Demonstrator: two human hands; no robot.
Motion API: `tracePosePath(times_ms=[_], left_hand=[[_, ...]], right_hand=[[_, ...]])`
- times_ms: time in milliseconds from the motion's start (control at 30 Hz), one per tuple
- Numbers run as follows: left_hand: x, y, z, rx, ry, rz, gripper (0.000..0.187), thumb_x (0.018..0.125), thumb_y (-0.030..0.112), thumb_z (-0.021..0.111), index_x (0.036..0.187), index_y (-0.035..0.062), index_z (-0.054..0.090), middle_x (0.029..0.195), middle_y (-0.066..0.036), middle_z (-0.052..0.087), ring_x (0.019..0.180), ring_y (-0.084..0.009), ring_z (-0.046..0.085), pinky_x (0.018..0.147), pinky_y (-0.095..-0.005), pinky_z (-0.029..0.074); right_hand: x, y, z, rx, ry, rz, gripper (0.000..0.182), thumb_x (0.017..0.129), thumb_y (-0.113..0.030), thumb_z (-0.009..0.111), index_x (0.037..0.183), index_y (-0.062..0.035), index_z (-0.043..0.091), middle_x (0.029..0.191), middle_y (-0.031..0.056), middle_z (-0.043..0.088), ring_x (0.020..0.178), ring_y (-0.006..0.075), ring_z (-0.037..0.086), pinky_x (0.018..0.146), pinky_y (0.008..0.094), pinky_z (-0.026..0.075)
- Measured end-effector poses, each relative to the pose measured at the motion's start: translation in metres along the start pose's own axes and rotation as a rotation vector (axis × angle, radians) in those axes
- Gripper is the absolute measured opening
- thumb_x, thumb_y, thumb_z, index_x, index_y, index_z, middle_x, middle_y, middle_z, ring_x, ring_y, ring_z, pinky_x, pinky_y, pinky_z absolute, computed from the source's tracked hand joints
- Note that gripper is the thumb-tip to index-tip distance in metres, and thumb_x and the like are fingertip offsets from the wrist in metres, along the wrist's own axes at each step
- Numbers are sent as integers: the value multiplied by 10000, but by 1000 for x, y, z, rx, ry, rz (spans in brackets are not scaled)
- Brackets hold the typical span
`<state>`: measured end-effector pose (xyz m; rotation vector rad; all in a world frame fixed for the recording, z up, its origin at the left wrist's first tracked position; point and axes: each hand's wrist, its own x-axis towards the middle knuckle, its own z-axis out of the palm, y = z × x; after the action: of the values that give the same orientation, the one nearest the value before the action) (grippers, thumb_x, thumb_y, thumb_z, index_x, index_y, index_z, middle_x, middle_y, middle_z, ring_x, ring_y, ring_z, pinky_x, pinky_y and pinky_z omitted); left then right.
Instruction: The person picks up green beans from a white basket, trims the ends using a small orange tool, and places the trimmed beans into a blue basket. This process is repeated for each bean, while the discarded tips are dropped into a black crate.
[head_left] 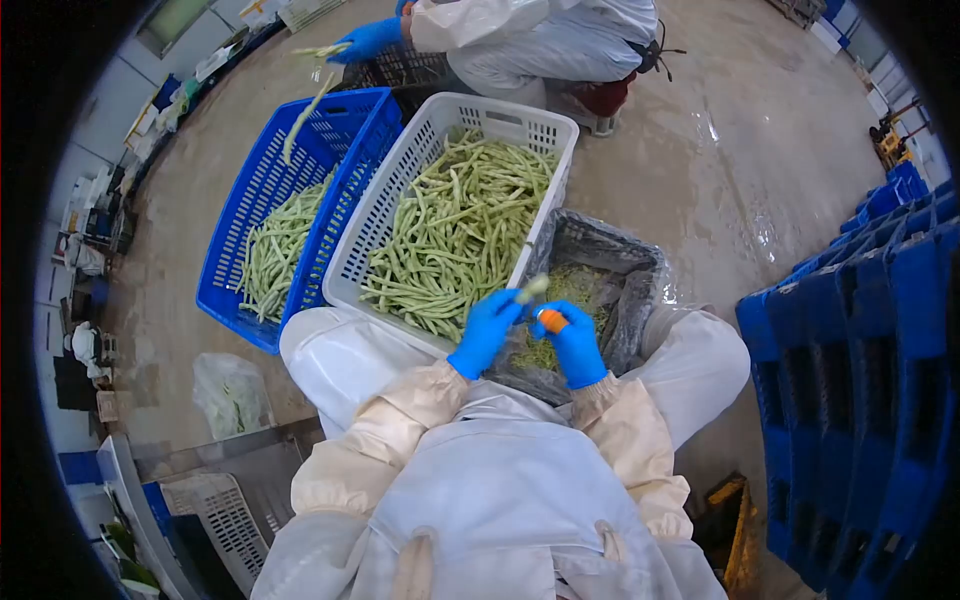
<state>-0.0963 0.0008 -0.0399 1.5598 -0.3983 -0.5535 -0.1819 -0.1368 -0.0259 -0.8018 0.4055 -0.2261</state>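
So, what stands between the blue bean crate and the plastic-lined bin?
A white perforated crate of green beans stands there in the head view.

Bright blue gloves point(482, 335) are worn mid-frame; below, loose cream sleeves point(400, 415) are bunched into folds; now a pale bluish-white apron point(490, 490) is spread across bottom centre, beige straps point(413, 566) showing, white legwear point(700, 365) worn too!

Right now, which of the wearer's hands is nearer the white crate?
Left. The left hand is near the white crate; the right hand is farther right of it, over the lined bin.
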Motion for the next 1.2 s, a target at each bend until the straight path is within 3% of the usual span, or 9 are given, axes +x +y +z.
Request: tracePosePath(times_ms=[100, 200, 267, 300, 367, 533, 967, 1067, 1200], left_hand=[[22, 34, -12, -476, 113, -154, 246, 874, 139, 542, 1099, 39, 533, 871, -38, 569, 803, -164, 542, 706, -307, 458], [40, 47, -48, -890, 130, -108, 305, 877, 171, 541, 1153, 53, 486, 868, -30, 549, 776, -155, 508, 674, -300, 443], [48, 53, -56, -1098, 94, -124, 332, 886, 230, 535, 1162, 49, 495, 823, -28, 525, 682, -134, 469, 601, -293, 412], [50, 52, -54, -1098, 89, -123, 332, 886, 230, 535, 1162, 49, 495, 823, -28, 525, 682, -134, 469, 601, -293, 412], [53, 45, -48, -1083, 6, -101, 326, 897, 220, 515, 1180, 62, 483, 813, -30, 525, 664, -127, 460, 572, -282, 395], [47, 50, -25, -1030, 47, -124, 338, 911, 229, 493, 1205, 66, 466, 786, -36, 531, 600, -120, 453, 537, -264, 381], [45, 57, -2, -692, 150, 12, 370, 924, 226, 470, 1234, 25, 438, 819, -32, 532, 650, -131, 476, 609, -252, 411], [43, 57, 3, -701, 206, -5, 339, 922, 217, 475, 1200, 23, 475, 821, -17, 536, 666, -117, 486, 633, -244, 425], [38, 42, 18, -462, 167, -122, 273, 904, 210, 507, 1080, 12, 574, 813, 17, 561, 688, -77, 497, 636, -229, 431]], right_hand=[[3, 5, -26, -300, 22, 5, 131, 814, -127, 553, 818, 0, 584, 728, 70, 569, 590, 142, 519, 576, 270, 439], [15, -2, -77, -103, 411, -140, 102, 805, -64, 532, 851, 1, 594, 700, 50, 573, 578, 140, 534, 571, 266, 458], [17, -7, -89, -512, 524, -84, 155, 795, -69, 555, 925, 3, 600, 756, 61, 592, 661, 146, 563, 646, 269, 468], [16, -2, -80, -511, 526, -89, 155, 795, -69, 555, 925, 3, 600, 756, 61, 592, 661, 146, 563, 646, 269, 468], [7, 14, -40, -536, 38, -308, 200, 829, -89, 556, 997, 14, 589, 886, 80, 606, 758, 143, 580, 699, 262, 458], [-10, -2, 2, -62, -328, 248, 287, 880, -159, 504, 1090, 29, 558, 976, 121, 615, 919, 205, 592, 871, 337, 453], [-7, 16, 0, 41, -263, 377, 235, 837, -120, 568, 1011, 38, 572, 963, 113, 597, 876, 192, 588, 831, 379, 486], [-4, 25, -2, 78, -120, 301, 166, 834, -90, 539, 919, 43, 595, 784, 86, 604, 675, 160, 570, 688, 310, 512], [-4, 42, 0, -409, -88, 230, 159, 788, -71, 537, 888, 37, 596, 715, 86, 596, 596, 153, 549, 614, 306, 486]])
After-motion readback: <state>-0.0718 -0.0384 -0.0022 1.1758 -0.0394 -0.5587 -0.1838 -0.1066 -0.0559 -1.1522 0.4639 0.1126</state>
